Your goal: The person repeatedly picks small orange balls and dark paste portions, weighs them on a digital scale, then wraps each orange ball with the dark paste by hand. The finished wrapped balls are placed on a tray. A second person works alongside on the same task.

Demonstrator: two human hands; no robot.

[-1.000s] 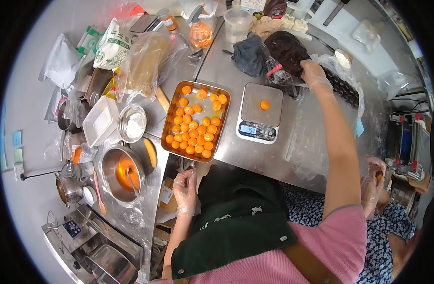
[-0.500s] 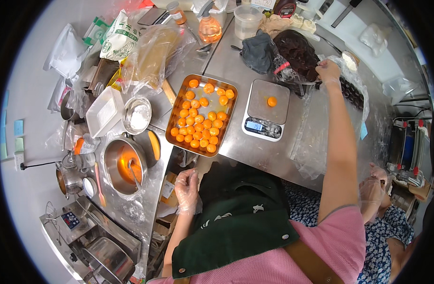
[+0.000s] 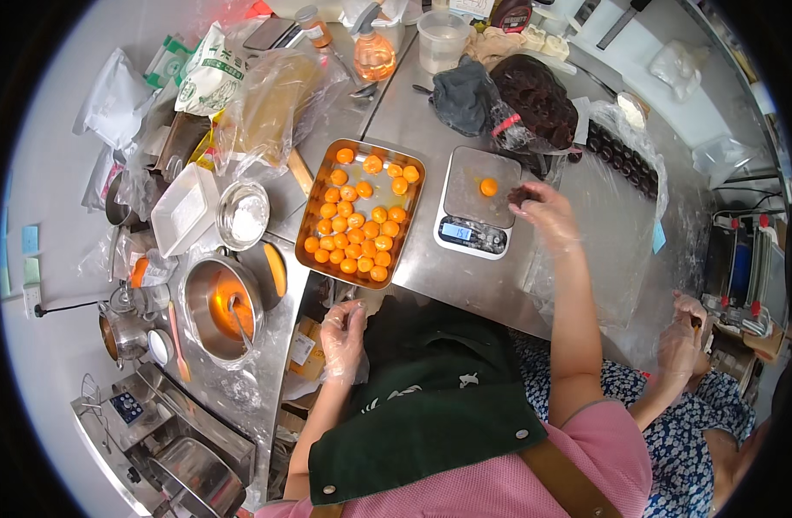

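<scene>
My right hand, in a clear plastic glove, pinches a lump of dark brown paste at the right edge of a digital kitchen scale. One orange egg yolk sits on the scale's plate. Left of it is a metal tray with several egg yolks spread over its bottom. Just below the tray, by the counter's front edge, my gloved left hand is closed, its curled fingers hiding whatever may be inside. A large mass of dark paste lies in plastic behind the scale.
Rows of dark balls lie at the right beside a plastic sheet. A pot of orange liquid, a bowl of white powder and a white tub stand left. A co-worker's gloved hands are at the right.
My right hand has come from the large paste mass back toward the scale, now with a lump of dark paste. My left hand has stayed nearly in place.
</scene>
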